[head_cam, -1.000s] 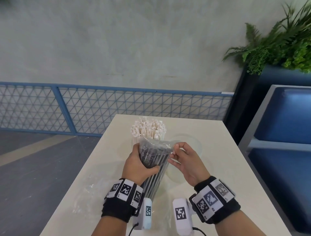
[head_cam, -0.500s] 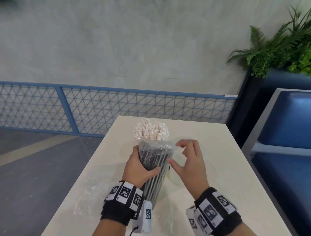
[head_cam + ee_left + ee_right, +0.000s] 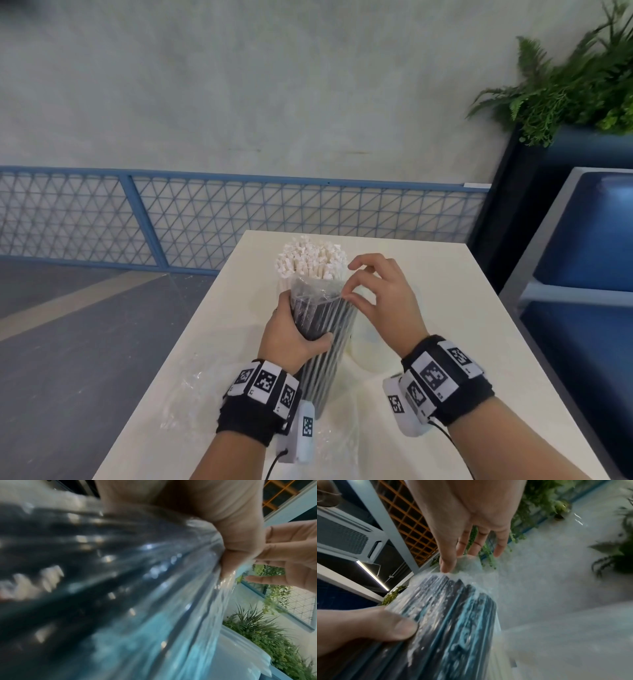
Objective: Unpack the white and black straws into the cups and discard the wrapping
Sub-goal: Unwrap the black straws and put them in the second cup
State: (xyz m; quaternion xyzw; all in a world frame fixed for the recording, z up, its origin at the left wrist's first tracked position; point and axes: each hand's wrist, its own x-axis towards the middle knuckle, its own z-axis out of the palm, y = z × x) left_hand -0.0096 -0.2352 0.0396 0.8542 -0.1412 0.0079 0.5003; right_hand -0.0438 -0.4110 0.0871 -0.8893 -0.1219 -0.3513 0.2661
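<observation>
A pack of black straws (image 3: pixel 325 346) in clear wrapping stands upright on the white table (image 3: pixel 445 308). My left hand (image 3: pixel 294 335) grips its upper half, its thumb across the front. In the left wrist view the pack (image 3: pixel 102 574) fills the frame. My right hand (image 3: pixel 383 301) hovers at the pack's top right, its fingers loosely bent and apart; in the right wrist view its thumb tip (image 3: pixel 445 568) touches the wrapping's top edge (image 3: pixel 467 563). White straws (image 3: pixel 310 257) stand bunched just behind the pack; their cup is hidden. A pale cup (image 3: pixel 368 346) sits right of the pack.
A crumpled clear wrapper (image 3: pixel 191 404) lies on the table's near left. Blue seating (image 3: pixel 582 274) stands close on the right, with a planter of ferns (image 3: pixel 575 78) beyond it. A blue mesh fence (image 3: pixel 205 219) runs behind the table.
My right hand pinched the wrapping's top a second ago, let go and spread, and has now come back to the top edge. The left hand's grip is unchanged.
</observation>
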